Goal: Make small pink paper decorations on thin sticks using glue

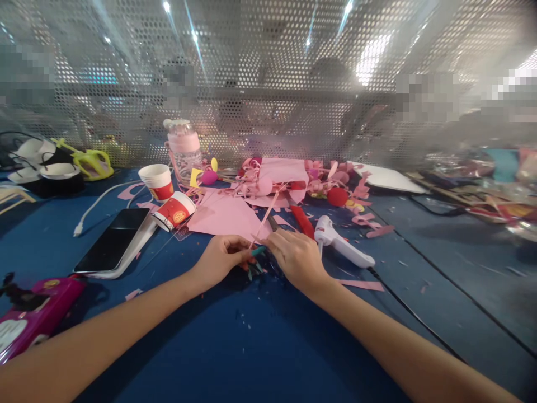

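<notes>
Right now both hands are meeting low over the blue desk [260, 347], close in front of the person. The left hand [221, 256] is curling its fingers tight, with thumb and forefinger pinching the lower end of a thin pink strip [265, 219] that is running up and away towards the paper heap. The right hand [294, 258] is lying palm down with its fingers bent inward, and its fingertips are touching a small teal piece [259, 251] sitting between the two hands. Whether that hand is truly gripping the piece I cannot tell, since the fingers are hiding the contact. Dark scraps are lying on the desk just under the fingertips.

Just beyond the hands a large pink sheet [224, 219] is lying flat, and red-handled scissors [302, 221] are resting near the right hand. A white glue gun [342, 243] is lying just beside that hand, on its right. Off to the left a phone [112, 239] is lying face up. Near it an upright paper cup [157, 180] is standing beside a tipped cup [174, 211]. A pink bottle [183, 146] is standing behind them, against the perforated screen [268, 67].
</notes>
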A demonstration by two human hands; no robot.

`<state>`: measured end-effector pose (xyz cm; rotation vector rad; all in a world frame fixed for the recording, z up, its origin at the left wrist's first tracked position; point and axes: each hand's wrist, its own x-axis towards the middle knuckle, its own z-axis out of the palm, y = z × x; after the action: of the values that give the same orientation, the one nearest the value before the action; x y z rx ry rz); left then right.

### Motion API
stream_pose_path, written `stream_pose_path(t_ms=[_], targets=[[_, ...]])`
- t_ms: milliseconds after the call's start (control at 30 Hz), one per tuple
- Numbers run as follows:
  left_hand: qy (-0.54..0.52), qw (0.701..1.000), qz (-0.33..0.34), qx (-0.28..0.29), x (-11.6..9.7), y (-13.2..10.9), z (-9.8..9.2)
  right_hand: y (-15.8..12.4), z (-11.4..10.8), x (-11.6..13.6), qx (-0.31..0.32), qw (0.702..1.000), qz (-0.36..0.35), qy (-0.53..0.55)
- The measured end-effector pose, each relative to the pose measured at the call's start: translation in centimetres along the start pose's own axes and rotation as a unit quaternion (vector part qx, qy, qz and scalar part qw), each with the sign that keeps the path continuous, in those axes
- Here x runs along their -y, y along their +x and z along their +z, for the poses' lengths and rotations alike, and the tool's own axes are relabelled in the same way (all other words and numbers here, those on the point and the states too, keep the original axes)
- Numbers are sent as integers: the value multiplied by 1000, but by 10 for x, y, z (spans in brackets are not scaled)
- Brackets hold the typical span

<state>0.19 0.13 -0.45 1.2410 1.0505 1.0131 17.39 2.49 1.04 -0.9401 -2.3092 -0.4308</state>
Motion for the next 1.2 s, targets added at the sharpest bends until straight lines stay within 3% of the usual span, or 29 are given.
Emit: stream_pose_path(t_ms=[233, 633, 867, 1000, 1100, 1200], targets=[[25, 999, 13, 16, 4, 1, -2, -2, 1, 0, -22, 994, 108, -19], [-5, 1000, 0, 0, -1, 0, 0, 0, 2, 2, 80, 996, 27, 3], [-23, 1000, 2, 12, -2, 0, 0, 2, 0, -1, 123, 990, 16, 64], [-45, 999, -2, 22, -3, 0, 0, 1, -1, -1, 110, 988, 51, 91], [-48, 998, -8, 28, -3, 1, 0, -1, -1, 0, 75, 991, 99, 53], [-48, 998, -12, 33, -3, 1, 0, -1, 0, 0, 76, 992, 95, 24]])
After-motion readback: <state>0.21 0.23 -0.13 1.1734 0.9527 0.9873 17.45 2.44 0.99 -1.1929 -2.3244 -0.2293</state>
